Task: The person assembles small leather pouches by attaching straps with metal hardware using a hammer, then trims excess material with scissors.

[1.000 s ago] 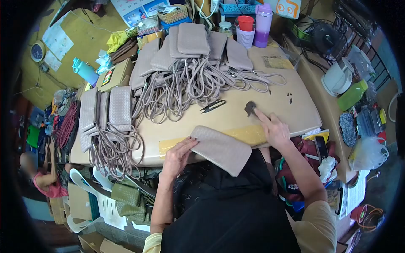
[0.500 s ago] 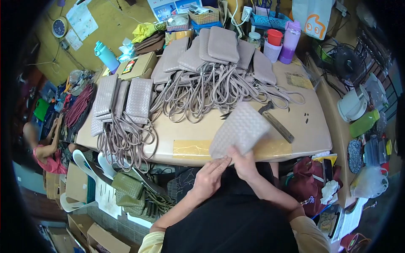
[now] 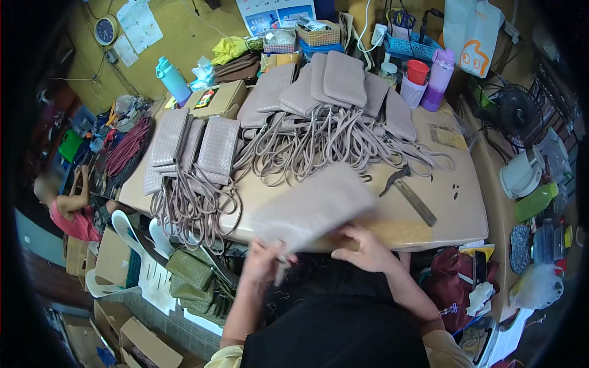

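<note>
Now the woven pouch [image 3: 313, 208] has swung leftward; left hand [image 3: 265, 260] and right hand [image 3: 363, 248] grip it.

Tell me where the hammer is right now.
In the head view, the hammer lies on the table, right of centre, just beyond the right hand and near the strap ends of the back pouch pile.

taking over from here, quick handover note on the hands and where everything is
Left hand: gripping the woven pouch, which is raised over the near edge of the table and motion-blurred.
Right hand: at the pouch's lower edge; grip unclear.
Hammer-like tool: lying on the table to the right.
Done: strapped pouches in the back pile and left stack.
Left: the pouch in hand; no strap visible.
</note>
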`<action>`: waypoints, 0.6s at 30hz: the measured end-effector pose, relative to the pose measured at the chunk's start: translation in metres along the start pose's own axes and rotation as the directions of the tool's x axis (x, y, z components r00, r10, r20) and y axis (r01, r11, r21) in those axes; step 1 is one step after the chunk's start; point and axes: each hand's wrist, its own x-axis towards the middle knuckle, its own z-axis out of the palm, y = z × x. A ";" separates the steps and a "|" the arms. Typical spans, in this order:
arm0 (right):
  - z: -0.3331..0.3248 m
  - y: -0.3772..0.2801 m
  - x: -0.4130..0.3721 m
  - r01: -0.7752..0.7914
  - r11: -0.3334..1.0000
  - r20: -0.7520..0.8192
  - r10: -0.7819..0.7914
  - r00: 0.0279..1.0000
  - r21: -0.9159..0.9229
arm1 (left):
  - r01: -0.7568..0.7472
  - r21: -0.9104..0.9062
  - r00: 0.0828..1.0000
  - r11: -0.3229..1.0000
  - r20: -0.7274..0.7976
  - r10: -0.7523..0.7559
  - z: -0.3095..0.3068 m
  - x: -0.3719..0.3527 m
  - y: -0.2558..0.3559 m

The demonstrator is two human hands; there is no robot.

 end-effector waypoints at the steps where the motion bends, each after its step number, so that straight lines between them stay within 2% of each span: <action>1: -0.006 0.003 -0.002 -0.084 0.996 0.033 0.084 0.996 0.008 | -0.093 0.097 0.976 0.991 -0.188 0.110 0.002 0.001 0.021; 2: -0.009 0.006 -0.004 -0.040 0.999 -0.002 0.040 0.999 -0.003 | -0.240 0.107 0.947 0.965 -0.192 0.257 -0.006 0.008 0.035; 3: -0.015 0.010 -0.008 -0.040 0.999 -0.002 0.040 0.999 -0.003 | -0.345 0.017 0.930 0.938 -0.126 0.345 -0.022 0.016 0.050; 4: -0.023 0.015 -0.012 -0.019 0.995 -0.055 0.014 0.998 -0.095 | -0.426 0.134 0.866 0.895 -0.225 0.446 -0.027 0.027 0.067; 5: -0.031 0.020 -0.015 -0.002 0.982 -0.107 -0.018 0.994 -0.188 | -0.479 0.093 0.815 0.873 -0.324 0.481 -0.039 0.041 0.080; 6: -0.039 0.023 -0.019 -0.006 0.983 -0.111 -0.015 0.994 -0.185 | -0.493 0.112 0.808 0.863 -0.309 0.502 -0.037 0.047 0.099; 8: -0.057 0.028 -0.022 -0.035 0.834 -0.353 -0.195 0.915 -0.551 | -0.392 0.170 0.839 0.904 -0.336 0.427 -0.077 0.082 0.117; 9: -0.066 0.032 -0.025 -0.036 0.832 -0.353 -0.195 0.915 -0.553 | -0.332 0.178 0.868 0.926 -0.325 0.374 -0.106 0.103 0.117; 11: -0.081 0.042 -0.029 -0.296 0.641 -0.529 -0.206 0.823 -0.709 | -0.367 -0.050 0.856 0.929 -0.409 0.317 -0.162 0.149 0.093; 12: -0.085 0.051 -0.033 -0.293 0.641 -0.528 -0.208 0.823 -0.710 | -0.434 -0.077 0.814 0.898 -0.460 0.354 -0.166 0.152 0.084; 13: -0.088 0.062 -0.037 -0.329 0.605 -0.527 -0.180 0.830 -0.725 | -0.427 -0.032 0.805 0.904 -0.468 0.364 -0.165 0.148 0.081; 15: -0.093 0.079 -0.041 -0.370 0.566 -0.528 -0.140 0.837 -0.737 | -0.532 0.104 0.694 0.840 -0.515 0.503 -0.165 0.149 0.067; 16: -0.095 0.085 -0.042 -0.362 0.561 -0.516 -0.138 0.846 -0.744 | -0.526 0.103 0.696 0.844 -0.519 0.497 -0.151 0.142 0.063; 17: -0.098 0.088 -0.039 -0.350 0.556 -0.501 -0.143 0.853 -0.754 | -0.471 0.499 0.452 0.727 -0.572 0.685 -0.134 0.136 0.058; 18: -0.098 0.086 -0.035 -0.346 0.558 -0.496 -0.140 0.857 -0.755 | -0.270 0.807 0.202 0.525 -0.485 0.851 -0.120 0.129 0.054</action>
